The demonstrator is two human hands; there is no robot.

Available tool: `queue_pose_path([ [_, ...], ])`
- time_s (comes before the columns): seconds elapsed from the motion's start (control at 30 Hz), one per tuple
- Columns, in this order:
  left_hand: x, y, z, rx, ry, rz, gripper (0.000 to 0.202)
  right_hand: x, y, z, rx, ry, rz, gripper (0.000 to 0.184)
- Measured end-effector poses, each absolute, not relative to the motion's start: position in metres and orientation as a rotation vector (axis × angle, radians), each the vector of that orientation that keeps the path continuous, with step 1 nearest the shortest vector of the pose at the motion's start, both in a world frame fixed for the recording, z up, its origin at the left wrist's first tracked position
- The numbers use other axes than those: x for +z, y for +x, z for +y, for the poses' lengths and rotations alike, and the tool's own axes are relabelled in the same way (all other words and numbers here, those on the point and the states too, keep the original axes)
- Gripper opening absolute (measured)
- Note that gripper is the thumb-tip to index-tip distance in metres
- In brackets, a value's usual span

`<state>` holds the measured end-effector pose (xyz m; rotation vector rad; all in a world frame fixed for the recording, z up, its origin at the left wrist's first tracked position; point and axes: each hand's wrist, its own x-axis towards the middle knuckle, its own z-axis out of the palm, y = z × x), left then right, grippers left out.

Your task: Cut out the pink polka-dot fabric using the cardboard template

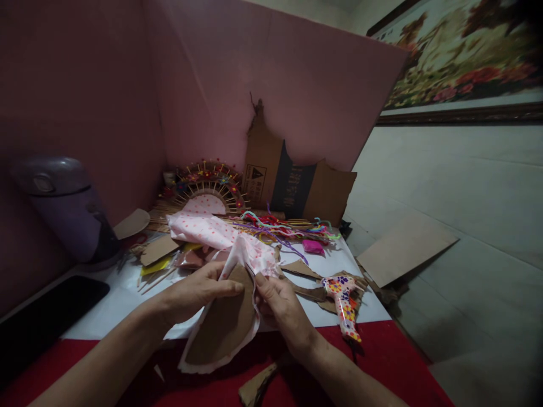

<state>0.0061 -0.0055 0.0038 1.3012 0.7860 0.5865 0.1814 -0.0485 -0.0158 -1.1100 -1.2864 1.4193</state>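
Note:
My left hand (pixel 199 291) presses a brown cardboard fan-shaped piece (pixel 224 325) from the left, fingers closed on its top edge. My right hand (pixel 278 305) pinches pink polka-dot fabric (pixel 216 232) at the piece's right edge. The fabric wraps around the cardboard's rim and trails back across the table. Both hands hold the piece tilted above the red cloth (pixel 382 350).
A flowered glue gun (pixel 344 305) lies right of my hands among cardboard scraps. Coloured pipe cleaners (pixel 284 229), a stick-and-bead wreath (pixel 207 183), a torn carton (pixel 292 183), a purple appliance (pixel 68 206), a black phone (pixel 46 316) and white paper (pixel 123 294) surround the work. Pink board stands behind.

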Motion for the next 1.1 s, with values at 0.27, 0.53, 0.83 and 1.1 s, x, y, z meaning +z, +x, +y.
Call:
queue_pose_path([
  [0.27, 0.0021, 0.0056, -0.0045, 0.583, 1.332, 0.782, 0.025, -0.0141, 0.1809, -0.0494, 1.411, -1.131, -1.307, 0.052],
  [0.53, 0.0033, 0.0057, -0.0046, 0.59, 1.383, 0.802, 0.025, -0.0112, 0.1803, -0.0538, 1.397, -1.144, -1.312, 0.051],
  [0.83, 0.0044, 0.0053, -0.0051, 0.583, 1.39, 0.784, 0.021, -0.0127, 0.1802, -0.0525, 1.428, -1.11, -1.298, 0.05],
  [1.1, -0.0014, 0.0048, -0.0017, 0.59, 1.38, 0.761, 0.022, -0.0148, 0.1813, -0.0496, 1.408, -1.125, -1.315, 0.051],
])
